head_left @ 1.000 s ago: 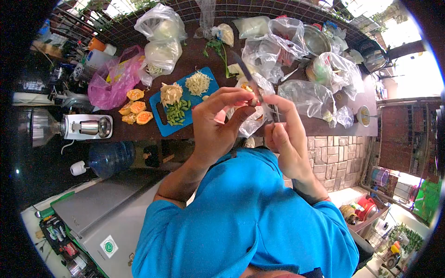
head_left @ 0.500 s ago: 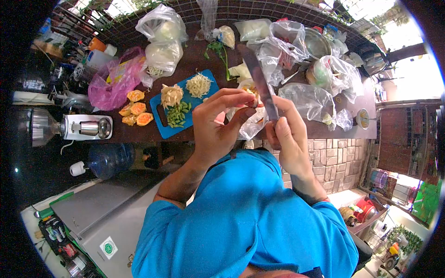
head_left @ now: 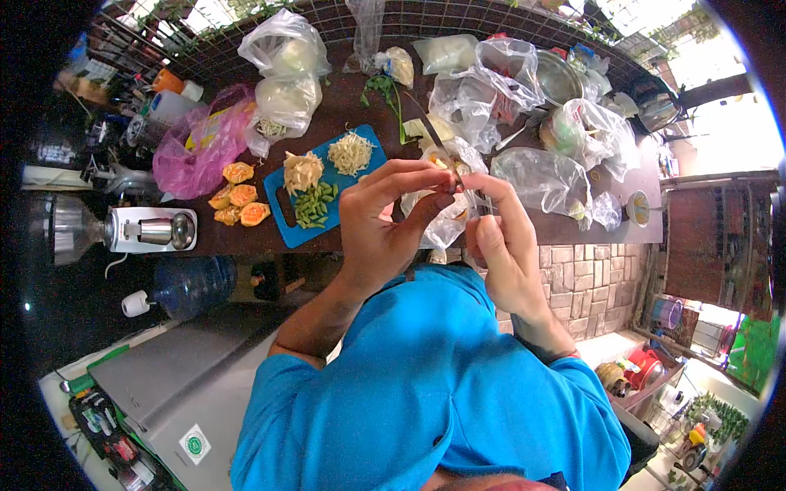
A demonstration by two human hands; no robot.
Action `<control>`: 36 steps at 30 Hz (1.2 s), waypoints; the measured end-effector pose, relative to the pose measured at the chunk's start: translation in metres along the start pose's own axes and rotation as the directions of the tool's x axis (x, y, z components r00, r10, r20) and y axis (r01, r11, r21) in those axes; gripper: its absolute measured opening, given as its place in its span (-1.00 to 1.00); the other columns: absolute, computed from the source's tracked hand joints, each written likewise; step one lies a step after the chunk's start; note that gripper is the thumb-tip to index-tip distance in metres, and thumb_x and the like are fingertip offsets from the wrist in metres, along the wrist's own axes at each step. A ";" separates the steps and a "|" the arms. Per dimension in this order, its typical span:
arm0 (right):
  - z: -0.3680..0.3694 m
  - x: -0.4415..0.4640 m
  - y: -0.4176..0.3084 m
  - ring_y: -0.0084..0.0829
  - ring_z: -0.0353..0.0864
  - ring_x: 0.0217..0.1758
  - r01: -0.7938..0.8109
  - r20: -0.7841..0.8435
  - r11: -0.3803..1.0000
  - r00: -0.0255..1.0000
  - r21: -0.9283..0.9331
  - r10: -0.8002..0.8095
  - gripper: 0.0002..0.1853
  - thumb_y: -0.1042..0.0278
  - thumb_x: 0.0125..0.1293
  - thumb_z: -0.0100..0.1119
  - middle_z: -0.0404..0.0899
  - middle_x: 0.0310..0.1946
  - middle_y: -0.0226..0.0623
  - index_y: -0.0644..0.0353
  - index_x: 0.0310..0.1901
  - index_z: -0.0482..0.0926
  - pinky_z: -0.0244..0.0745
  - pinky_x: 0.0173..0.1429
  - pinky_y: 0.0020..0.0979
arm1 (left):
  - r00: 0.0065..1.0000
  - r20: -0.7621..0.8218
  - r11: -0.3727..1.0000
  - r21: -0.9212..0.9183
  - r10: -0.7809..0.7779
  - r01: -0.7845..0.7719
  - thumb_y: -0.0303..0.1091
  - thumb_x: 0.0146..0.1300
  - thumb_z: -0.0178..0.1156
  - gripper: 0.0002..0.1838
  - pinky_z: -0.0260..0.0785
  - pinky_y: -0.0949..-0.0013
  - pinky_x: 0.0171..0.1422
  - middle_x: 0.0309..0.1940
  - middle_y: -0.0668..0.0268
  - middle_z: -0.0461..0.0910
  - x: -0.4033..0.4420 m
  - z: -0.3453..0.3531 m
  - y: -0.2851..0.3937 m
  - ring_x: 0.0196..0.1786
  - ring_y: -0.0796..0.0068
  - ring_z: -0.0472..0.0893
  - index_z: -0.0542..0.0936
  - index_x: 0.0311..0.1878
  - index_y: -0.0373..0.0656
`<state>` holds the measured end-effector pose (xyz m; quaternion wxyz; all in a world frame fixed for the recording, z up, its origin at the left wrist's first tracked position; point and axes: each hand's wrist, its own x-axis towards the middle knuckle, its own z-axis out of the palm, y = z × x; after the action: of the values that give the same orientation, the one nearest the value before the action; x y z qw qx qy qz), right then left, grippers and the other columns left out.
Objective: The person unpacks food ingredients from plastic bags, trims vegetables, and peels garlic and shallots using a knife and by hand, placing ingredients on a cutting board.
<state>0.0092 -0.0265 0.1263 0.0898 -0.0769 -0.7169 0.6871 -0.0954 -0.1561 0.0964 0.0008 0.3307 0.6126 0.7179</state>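
My right hand [head_left: 509, 237] is closed on a knife [head_left: 431, 131], whose blade is seen nearly edge-on and points away from me. Its edge lies at a small reddish piece [head_left: 449, 185] pinched between the thumb and fingers of my left hand [head_left: 393, 213]; what the piece is, I cannot make out. Beneath both hands is an open plastic bag [head_left: 446, 219] with bits of peel in it. To the left, a blue cutting board [head_left: 288, 232] bears shredded white vegetable [head_left: 350, 153], pale slices [head_left: 303, 172] and cut green pieces [head_left: 315, 205].
Orange-fleshed pieces [head_left: 243, 195] lie beside a pink bag [head_left: 205, 151]. Clear bags [head_left: 288, 96] stand at the back left, and more bags [head_left: 540, 176] lie on the right near a metal pot [head_left: 559, 79]. A white scale [head_left: 153, 228] sits at the table's left end.
The knife blade has tilted from broadside to nearly edge-on and come back against the piece in my left hand. My left hand has barely moved.
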 end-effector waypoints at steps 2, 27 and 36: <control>0.002 0.000 0.000 -0.73 0.14 -0.65 -0.014 -0.014 1.000 1.000 0.001 0.014 -0.60 0.20 0.46 -0.10 0.22 -0.73 -0.61 0.23 0.21 0.35 -0.02 -0.54 -0.54 | 0.999 0.010 0.999 -0.002 0.039 -0.039 -0.61 0.07 0.37 -0.75 0.53 0.41 -0.07 -0.16 0.14 0.66 0.000 -0.002 -0.001 -0.15 0.43 0.67 0.67 -0.14 -0.24; 0.041 -0.021 -0.014 -0.78 0.12 -0.59 -0.024 -0.208 0.964 0.975 0.265 0.082 -0.57 0.31 0.43 -0.14 0.18 -0.62 -0.65 0.19 0.29 0.25 -0.01 -0.51 -0.62 | 0.848 0.275 0.667 -0.526 -0.454 0.528 -0.46 0.31 0.17 -0.77 0.44 0.29 0.04 -0.09 0.26 0.57 -0.002 -0.016 -0.006 0.03 0.42 0.55 0.53 0.02 -0.24; 0.062 -0.028 -0.006 -0.78 0.13 -0.64 -0.029 -0.335 0.998 0.941 0.057 0.047 -0.58 0.33 0.41 -0.12 0.25 -0.69 -0.61 0.20 0.26 0.33 -0.02 -0.54 -0.56 | 0.833 0.372 0.547 -0.630 -0.410 0.551 -0.44 0.36 0.16 -0.78 0.36 0.51 0.02 -0.05 0.35 0.61 -0.011 -0.018 -0.010 -0.01 0.63 0.54 0.55 0.04 -0.22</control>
<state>0.0217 -0.0933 0.1295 0.1993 -0.2043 -0.6718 0.6836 -0.0994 -0.1734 0.0820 0.3819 0.1859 0.3476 0.8359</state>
